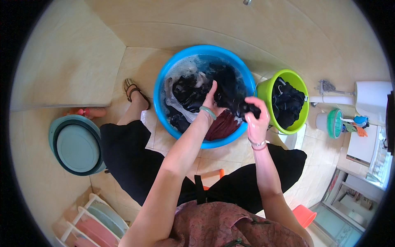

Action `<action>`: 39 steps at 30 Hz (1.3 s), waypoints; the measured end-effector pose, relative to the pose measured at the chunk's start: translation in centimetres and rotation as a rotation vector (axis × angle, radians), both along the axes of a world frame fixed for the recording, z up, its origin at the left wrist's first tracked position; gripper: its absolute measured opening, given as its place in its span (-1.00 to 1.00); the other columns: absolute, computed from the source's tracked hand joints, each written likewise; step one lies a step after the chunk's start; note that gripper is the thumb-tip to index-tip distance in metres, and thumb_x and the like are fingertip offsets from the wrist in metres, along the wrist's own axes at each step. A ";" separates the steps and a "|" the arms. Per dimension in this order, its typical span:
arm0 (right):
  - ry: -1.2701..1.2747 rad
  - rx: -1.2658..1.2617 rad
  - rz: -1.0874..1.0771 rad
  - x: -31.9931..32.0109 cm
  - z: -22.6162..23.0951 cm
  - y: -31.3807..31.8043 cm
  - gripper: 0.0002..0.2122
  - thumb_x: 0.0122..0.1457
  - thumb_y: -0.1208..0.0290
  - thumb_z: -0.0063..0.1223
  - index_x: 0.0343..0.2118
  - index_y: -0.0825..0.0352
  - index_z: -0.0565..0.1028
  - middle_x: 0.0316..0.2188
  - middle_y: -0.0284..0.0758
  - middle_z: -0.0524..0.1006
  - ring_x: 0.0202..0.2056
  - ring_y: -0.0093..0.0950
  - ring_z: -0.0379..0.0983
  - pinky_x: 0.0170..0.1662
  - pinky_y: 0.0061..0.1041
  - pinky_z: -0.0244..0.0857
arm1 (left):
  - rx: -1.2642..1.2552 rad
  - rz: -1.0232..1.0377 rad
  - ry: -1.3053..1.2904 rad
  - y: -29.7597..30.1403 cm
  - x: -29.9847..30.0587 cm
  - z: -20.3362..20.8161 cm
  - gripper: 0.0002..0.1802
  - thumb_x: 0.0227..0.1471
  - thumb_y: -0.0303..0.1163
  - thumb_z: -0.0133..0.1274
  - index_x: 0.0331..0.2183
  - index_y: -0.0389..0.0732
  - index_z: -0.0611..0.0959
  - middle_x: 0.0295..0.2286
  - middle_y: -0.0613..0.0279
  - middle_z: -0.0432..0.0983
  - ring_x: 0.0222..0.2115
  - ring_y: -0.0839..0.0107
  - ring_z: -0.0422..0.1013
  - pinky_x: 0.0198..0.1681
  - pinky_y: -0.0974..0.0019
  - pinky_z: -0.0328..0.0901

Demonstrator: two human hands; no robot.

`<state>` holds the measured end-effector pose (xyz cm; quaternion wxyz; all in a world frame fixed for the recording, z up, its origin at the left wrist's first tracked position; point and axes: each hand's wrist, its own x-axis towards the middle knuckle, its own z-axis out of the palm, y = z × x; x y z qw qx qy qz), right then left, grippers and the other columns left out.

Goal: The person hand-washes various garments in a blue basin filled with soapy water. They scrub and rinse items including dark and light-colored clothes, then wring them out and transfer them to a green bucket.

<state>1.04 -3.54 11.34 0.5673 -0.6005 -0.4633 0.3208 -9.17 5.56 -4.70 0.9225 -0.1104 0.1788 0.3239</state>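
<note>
Black cloth [249, 109] is bunched in the right hand [258, 117], its fingers closed around a wet fold just above the right side of a round blue tub [205, 50]. The left hand [212, 102] is over the tub, thumb raised and spread away from the palm; its fingers are partly lost against dark fabric, so I cannot tell whether they grip anything.

Inside the tub, more black clothes lie in sudsy water [185, 66], with a dark red cloth [222, 125] near the front rim and a pale, sheer strip [170, 96] at the left. A lime green bucket [267, 101] stands just beside the tub on the right, filled with dark clothes [288, 103]. On these sits a small white tag [306, 98], its print too tiny to read.

Tub and bucket stand on a floor [140, 61] of glossy beige tiles, with a beige wall [247, 41] curving behind them. At left, a grey-green basin [78, 144] leans near a red bottle [86, 112]; below it, a white rack [70, 226] holds more basins. At right, a white pipe [331, 99] runs along the room's side, and a red-orange container [304, 215] sits lower down.
</note>
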 end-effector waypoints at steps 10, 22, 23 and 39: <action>0.425 0.245 0.172 0.7 4.2 -0.2 -0.76 -0.18 0.48 -0.14 -0.37 0.41 0.28 -0.54 -0.20 0.34 -0.46 -0.38 0.25 -0.35 -0.45 0.13 | -0.098 -0.215 0.234 -2.3 -0.5 -3.5 -0.74 0.06 -0.29 0.01 -0.25 -0.25 0.58 -0.29 0.13 0.57 -0.23 0.22 0.49 -0.05 0.15 0.37; 0.627 -0.399 -0.041 7.8 -12.2 7.6 -0.35 0.04 0.32 0.26 0.17 0.33 0.20 -0.04 -0.27 0.40 -0.11 -0.43 0.40 -0.11 -0.46 0.33 | -0.130 -0.039 0.147 -5.6 -2.0 4.7 -0.55 0.17 -0.09 -0.18 -0.01 -0.10 0.51 -0.01 0.20 0.43 0.02 0.22 0.34 0.06 0.05 0.25; 0.690 -0.461 -0.055 6.9 -13.5 6.5 -0.33 0.04 0.30 0.27 0.18 0.32 0.19 -0.05 -0.27 0.41 -0.11 -0.44 0.40 -0.11 -0.46 0.32 | -0.142 -0.008 0.092 -5.6 -2.2 5.1 -0.52 0.16 -0.03 -0.18 0.00 -0.08 0.51 0.01 0.20 0.42 0.03 0.21 0.33 0.05 0.05 0.25; 1.609 -0.102 0.341 -1.7 -8.8 2.9 -0.25 0.14 -0.32 -0.28 0.20 0.23 0.22 0.09 -0.20 0.36 0.09 -0.24 0.30 0.16 -0.18 0.18 | -0.190 0.053 -0.369 -8.1 -2.5 7.4 -0.49 0.19 0.09 -0.28 0.07 0.11 0.45 0.09 0.31 0.34 0.07 0.26 0.28 -0.02 0.05 0.28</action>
